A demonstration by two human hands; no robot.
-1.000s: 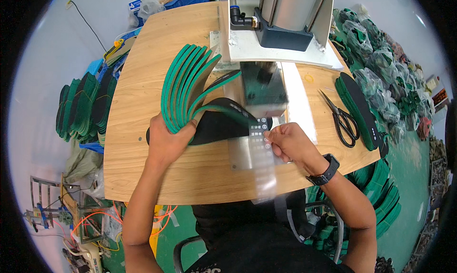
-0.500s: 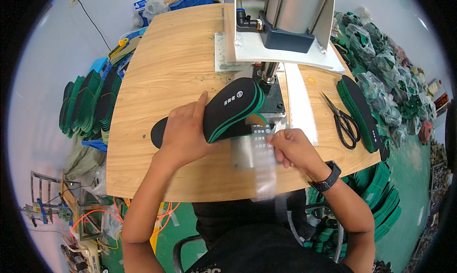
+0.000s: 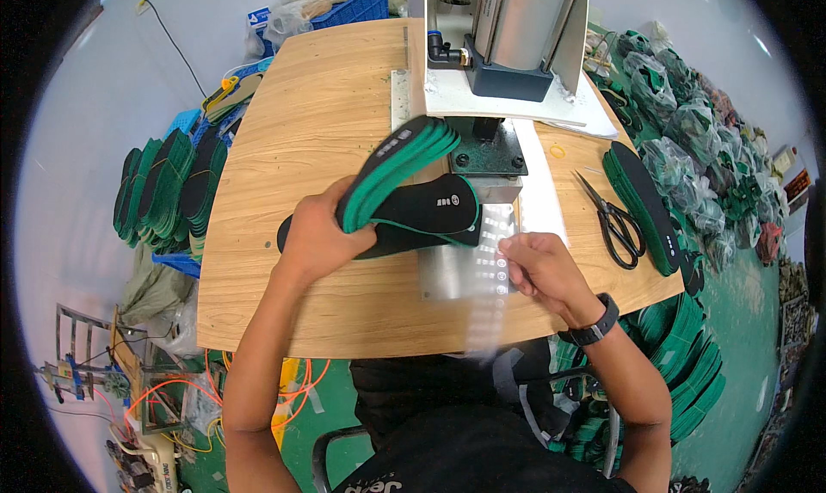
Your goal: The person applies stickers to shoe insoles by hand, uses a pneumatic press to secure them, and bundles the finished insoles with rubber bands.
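My left hand is closed around a stack of black insoles with green undersides. The upper ones are bent up at their front ends. Below them, a black insole with a small white print shows its top, its end near the press head. Another black insole lies lower, partly covered. My right hand pinches the edge of a clear film strip with rows of white prints. The strip hangs blurred over the metal plate and past the table's front edge.
Black-handled scissors and another insole stack lie on the right of the wooden table. The press cylinder rises at the back. Bundled insoles stand at left; bagged ones pile up at right.
The press head has risen. The upper insoles have been bent back toward the left, showing a printed insole beneath. My right hand has shifted slightly right with the film strip.
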